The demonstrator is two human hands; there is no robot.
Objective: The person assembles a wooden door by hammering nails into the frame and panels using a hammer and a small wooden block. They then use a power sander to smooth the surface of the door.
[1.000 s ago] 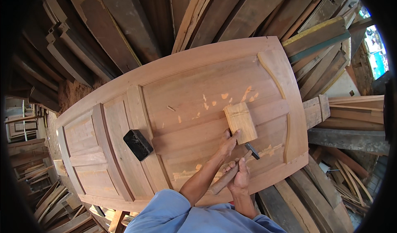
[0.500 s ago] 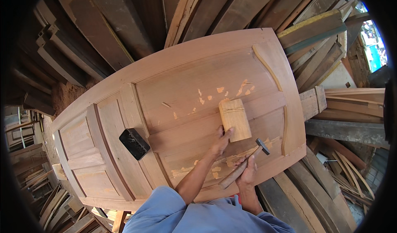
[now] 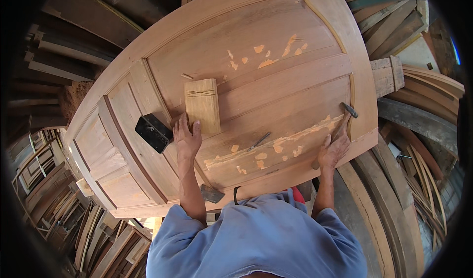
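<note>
Because the wooden door (image 3: 276,81) lies flat as the work surface, everything loose simply rests on its panels. The left hand (image 3: 186,139) lies palm down with fingers (image 3: 196,128) spread and released, their tips touching the near end of a pale wooden block (image 3: 202,104), which lies flat toward the door's left half, apparently steadied by that touch. Just left of the hand, near the door's left edge, sits a black block-shaped object (image 3: 154,133). The right hand (image 3: 333,150) is at the door's near right corner, fingers clenched round the handle of a hammer (image 3: 343,118), whose dark head points toward the right edge and rests on the wood, seemingly kept ready rather than raised. Between the hands a thin metal tool (image 3: 259,141) lies loose on the panel beside light patches of filler (image 3: 290,139). Stacked planks (image 3: 69,56) surround the door.
</note>
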